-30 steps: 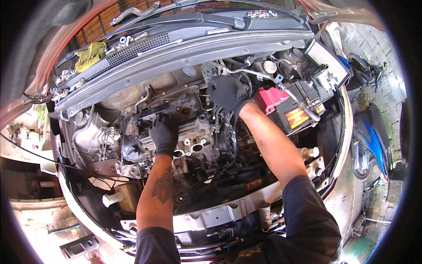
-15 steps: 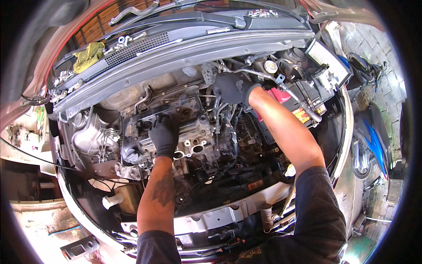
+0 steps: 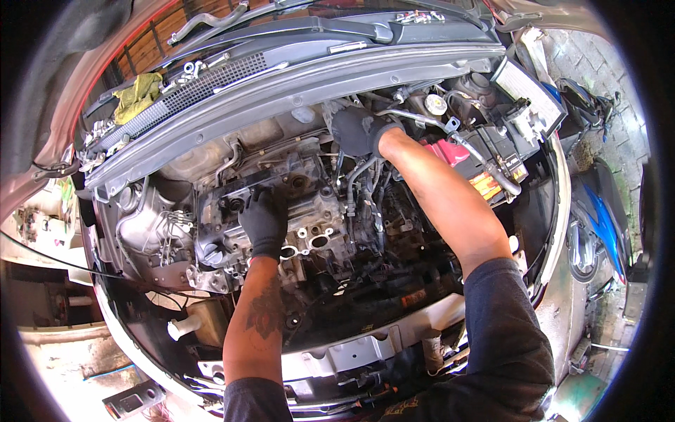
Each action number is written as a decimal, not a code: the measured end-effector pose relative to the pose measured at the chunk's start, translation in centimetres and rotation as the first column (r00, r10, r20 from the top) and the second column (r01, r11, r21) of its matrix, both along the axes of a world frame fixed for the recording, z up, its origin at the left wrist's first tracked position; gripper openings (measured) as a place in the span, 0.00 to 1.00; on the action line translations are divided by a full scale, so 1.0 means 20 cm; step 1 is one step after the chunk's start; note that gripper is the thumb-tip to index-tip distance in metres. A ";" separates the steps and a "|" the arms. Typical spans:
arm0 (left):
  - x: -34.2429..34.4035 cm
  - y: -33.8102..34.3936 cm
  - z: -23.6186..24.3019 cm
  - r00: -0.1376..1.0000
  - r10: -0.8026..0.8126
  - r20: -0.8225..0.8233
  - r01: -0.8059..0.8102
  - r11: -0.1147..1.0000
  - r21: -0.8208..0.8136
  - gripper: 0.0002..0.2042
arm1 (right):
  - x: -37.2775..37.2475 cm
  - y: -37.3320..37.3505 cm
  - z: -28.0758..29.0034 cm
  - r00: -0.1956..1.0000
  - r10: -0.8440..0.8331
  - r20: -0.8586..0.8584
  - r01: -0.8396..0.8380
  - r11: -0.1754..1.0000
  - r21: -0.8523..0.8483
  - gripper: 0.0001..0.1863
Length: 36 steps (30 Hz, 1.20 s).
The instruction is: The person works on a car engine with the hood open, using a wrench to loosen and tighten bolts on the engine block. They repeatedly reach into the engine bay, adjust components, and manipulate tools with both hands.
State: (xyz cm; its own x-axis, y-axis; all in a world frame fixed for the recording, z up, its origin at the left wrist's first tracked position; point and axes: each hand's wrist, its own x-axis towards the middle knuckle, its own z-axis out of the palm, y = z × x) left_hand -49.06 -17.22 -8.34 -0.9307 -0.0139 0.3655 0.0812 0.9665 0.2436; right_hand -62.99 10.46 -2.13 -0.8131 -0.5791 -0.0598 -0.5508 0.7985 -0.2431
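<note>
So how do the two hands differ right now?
The left hand lies flat on top of the engine, near the front; the right hand reaches further back, by the hoses under the cowl. The left forearm is tattooed; no tattoo shows on the right. Both wear black gloves.

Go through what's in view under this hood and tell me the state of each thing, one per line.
Left hand: gloved, resting on the engine top.
Right hand: gloved, reaching deep behind the engine; what it grips is hidden.
Engine: exposed, top cover off, ports open.
Battery: in place, red terminal cover on.
Yellow rag: crumpled on the cowl.
Reservoir cap: on.
</note>
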 end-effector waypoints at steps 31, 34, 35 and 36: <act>-0.01 0.00 -0.04 0.994 -0.054 -0.092 0.055 0.998 0.009 0.11 | -0.16 -0.12 -0.23 0.937 -0.267 0.225 0.269 0.963 0.020 0.19; -0.01 -0.01 -0.03 0.995 -0.053 -0.086 0.054 0.998 0.014 0.11 | -0.20 -0.14 -0.24 0.885 -0.263 0.383 0.295 0.955 -0.024 0.18; -0.01 0.00 -0.02 0.998 -0.038 -0.045 0.038 0.999 0.008 0.11 | -0.22 -0.16 -0.23 0.846 -0.270 0.460 0.319 0.947 -0.030 0.17; 0.00 0.01 -0.01 1.000 -0.024 -0.004 0.024 1.000 0.001 0.11 | -0.21 -0.17 -0.23 0.849 -0.275 0.451 0.323 0.946 -0.032 0.16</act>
